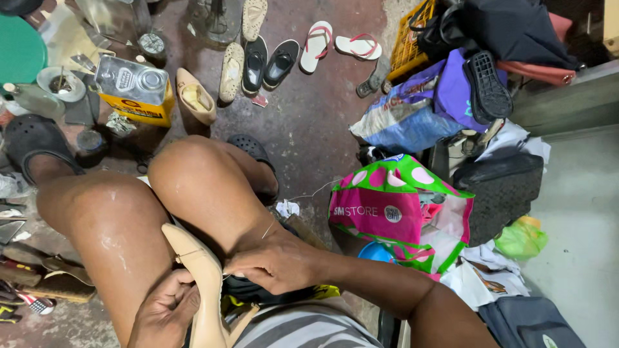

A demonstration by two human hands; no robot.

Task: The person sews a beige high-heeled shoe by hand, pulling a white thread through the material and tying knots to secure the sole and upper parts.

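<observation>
A beige pointed shoe [201, 277] lies between my knees, toe pointing away from me. My left hand [162, 310] wraps around its side near the heel end and holds it. My right hand [274, 259] rests against the shoe's right edge with the fingers pinched together on a thin thread [265, 231] that rises toward my right knee. What the fingertips pinch besides the thread is too small to tell. A matching beige shoe [195, 96] lies on the floor ahead.
Several shoes and sandals [271, 61] line the dark floor in front. A metal can [132, 80] on a yellow box stands at left among tools. Bags, a pink and green one [393, 212] and a blue one [406, 116], crowd the right side.
</observation>
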